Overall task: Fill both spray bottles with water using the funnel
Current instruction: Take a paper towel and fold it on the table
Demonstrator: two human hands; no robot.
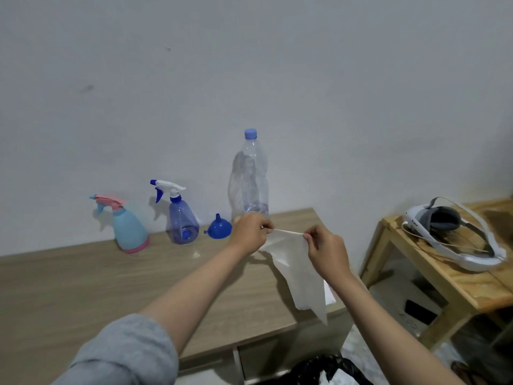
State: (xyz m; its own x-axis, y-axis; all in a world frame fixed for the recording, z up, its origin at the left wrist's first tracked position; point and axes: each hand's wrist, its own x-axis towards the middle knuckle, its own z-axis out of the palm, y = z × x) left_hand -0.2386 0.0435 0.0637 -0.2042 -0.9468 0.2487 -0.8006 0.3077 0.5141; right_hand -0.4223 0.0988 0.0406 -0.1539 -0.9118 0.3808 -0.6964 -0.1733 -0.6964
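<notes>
Two spray bottles stand on the worktop (83, 287) by the wall: a pale blue one (129, 232) at left, a clear blue one (181, 220) beside it. The funnel (218, 228) sits upside down next, near a tall water bottle (249, 179). Left hand (249, 232) and right hand (324, 245) each keep a pinching grip on a paper towel (299, 273), stretched between them.

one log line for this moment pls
both hands: left hand, right hand pinch paper towel | spray bottles capped | funnel inverted on table
</notes>
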